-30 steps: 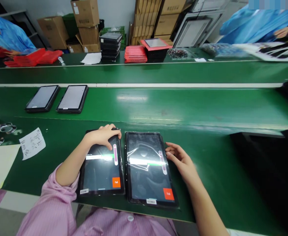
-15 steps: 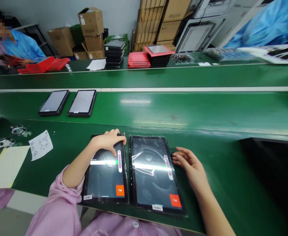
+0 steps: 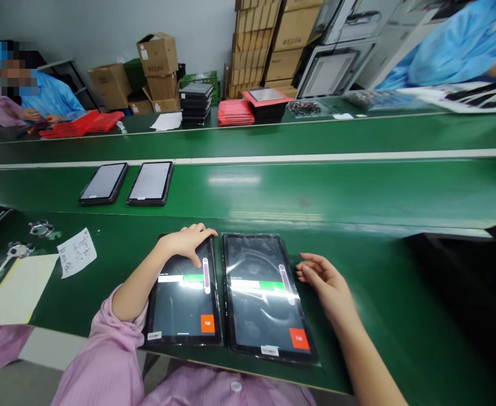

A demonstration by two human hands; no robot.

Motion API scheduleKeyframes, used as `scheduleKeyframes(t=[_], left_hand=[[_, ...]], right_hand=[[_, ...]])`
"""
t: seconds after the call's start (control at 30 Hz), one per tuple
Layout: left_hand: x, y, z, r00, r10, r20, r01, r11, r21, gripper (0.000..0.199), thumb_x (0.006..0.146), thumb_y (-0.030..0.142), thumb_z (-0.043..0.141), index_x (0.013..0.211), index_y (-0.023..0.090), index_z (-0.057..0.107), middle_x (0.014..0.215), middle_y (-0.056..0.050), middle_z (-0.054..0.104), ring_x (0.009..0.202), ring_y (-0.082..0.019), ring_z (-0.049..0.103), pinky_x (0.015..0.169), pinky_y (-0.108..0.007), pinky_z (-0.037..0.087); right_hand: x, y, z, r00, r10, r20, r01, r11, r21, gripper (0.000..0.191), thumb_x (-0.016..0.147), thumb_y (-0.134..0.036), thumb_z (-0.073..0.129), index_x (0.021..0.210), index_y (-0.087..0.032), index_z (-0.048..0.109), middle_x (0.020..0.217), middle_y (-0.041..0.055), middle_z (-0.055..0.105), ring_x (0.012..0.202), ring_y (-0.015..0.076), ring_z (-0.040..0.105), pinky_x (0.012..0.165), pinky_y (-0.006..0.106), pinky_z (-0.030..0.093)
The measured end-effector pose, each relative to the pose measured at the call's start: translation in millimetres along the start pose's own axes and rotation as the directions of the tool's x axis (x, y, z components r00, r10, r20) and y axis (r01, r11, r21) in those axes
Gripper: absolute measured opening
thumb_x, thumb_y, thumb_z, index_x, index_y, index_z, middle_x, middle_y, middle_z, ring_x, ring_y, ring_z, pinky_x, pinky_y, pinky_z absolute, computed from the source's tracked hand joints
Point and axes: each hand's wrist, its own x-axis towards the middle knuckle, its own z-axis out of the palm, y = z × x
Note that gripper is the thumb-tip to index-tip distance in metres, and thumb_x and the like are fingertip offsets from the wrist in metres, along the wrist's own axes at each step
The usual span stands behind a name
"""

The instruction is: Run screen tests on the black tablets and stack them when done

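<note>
Two dark tablets in clear film lie side by side at the green table's near edge. My left hand (image 3: 184, 245) rests over the top of the left tablet (image 3: 184, 310), its fingers at the upper edge and its thumb over the screen. Beside the right edge of the right tablet (image 3: 260, 316), my right hand (image 3: 324, 285) hovers or rests with loosely bent fingers, holding nothing. Both screens show a white and green bar, a vertical slider and an orange-red square reading "Fail". A white label sits at the bottom of each tablet.
Two tablet stacks (image 3: 150, 183) lie on the green belt ahead. A handwritten note (image 3: 77, 252), yellowish paper (image 3: 20, 290) and metal pieces (image 3: 20, 249) are at left. A black box-like object (image 3: 459, 282) stands at right. Two co-workers in blue sit across, near red sleeves (image 3: 236, 113).
The head view has shifted slightly. My left fingertips have flattened at the tablet's top corner. A green segment now shows clearly on the right tablet's bar. My right hand stays nearly still.
</note>
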Motion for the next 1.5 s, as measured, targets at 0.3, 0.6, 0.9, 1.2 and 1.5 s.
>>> scheduleKeyframes(t=[0.3, 0.6, 0.9, 1.2, 1.5], left_hand=[[-41, -10, 7.5, 0.952, 0.014, -0.305, 0.011, 0.997, 0.081, 0.090, 0.077, 0.038, 0.084, 0.153, 0.030, 0.038, 0.166, -0.016, 0.028, 0.154, -0.038, 0.024, 0.123, -0.055, 0.023], [-160, -30, 103.5, 0.872, -0.346, -0.347, 0.127, 0.843, -0.523, 0.084, 0.092, 0.053, 0.064, 0.160, 0.042, 0.017, 0.170, -0.008, 0.017, 0.153, -0.037, 0.028, 0.122, -0.060, 0.031], [-154, -30, 181.7, 0.800, -0.450, -0.396, -0.054, 0.604, -0.795, 0.095, 0.092, 0.068, 0.051, 0.159, 0.038, -0.009, 0.169, -0.012, 0.019, 0.150, -0.032, 0.034, 0.121, -0.051, 0.033], [-154, -35, 195.5, 0.811, -0.336, -0.478, -0.181, 0.634, -0.752, 0.101, 0.091, 0.068, 0.055, 0.162, 0.033, -0.007, 0.172, -0.013, 0.006, 0.158, -0.035, 0.015, 0.126, -0.052, 0.019], [-154, -38, 203.9, 0.787, -0.269, -0.556, -0.312, 0.603, -0.734, 0.093, 0.093, 0.053, 0.062, 0.163, 0.032, 0.004, 0.172, -0.013, 0.002, 0.157, -0.039, 0.007, 0.125, -0.058, 0.012]], right_hand=[[-4, -3, 0, 0.991, -0.059, -0.119, 0.062, 0.998, 0.015, 0.049, 0.064, -0.058, 0.088, 0.095, -0.025, 0.069, 0.079, 0.0049, 0.077, 0.066, 0.0201, 0.070, 0.057, 0.031, 0.058], [-19, -19, 11, 0.981, -0.098, -0.169, 0.106, 0.994, 0.037, 0.047, 0.059, -0.059, 0.091, 0.083, -0.026, 0.068, 0.077, 0.0053, 0.079, 0.077, 0.0254, 0.077, 0.068, 0.034, 0.060], [-62, -40, 9, 0.970, -0.241, 0.043, 0.245, 0.963, -0.110, 0.057, 0.092, -0.073, 0.047, 0.079, -0.024, 0.072, 0.038, -0.0042, 0.040, 0.035, 0.0134, 0.037, 0.042, 0.030, 0.031], [-112, -37, 26, 0.640, -0.523, 0.563, 0.769, 0.438, -0.467, 0.032, 0.101, -0.044, 0.050, 0.111, -0.026, 0.075, 0.111, 0.0127, 0.071, 0.098, 0.0275, 0.063, 0.082, 0.043, 0.049], [-124, -35, 50, 0.520, -0.585, 0.622, 0.849, 0.277, -0.449, 0.043, 0.106, -0.045, 0.037, 0.113, -0.028, 0.076, 0.141, 0.0162, 0.052, 0.127, 0.0336, 0.047, 0.108, 0.059, 0.031]])
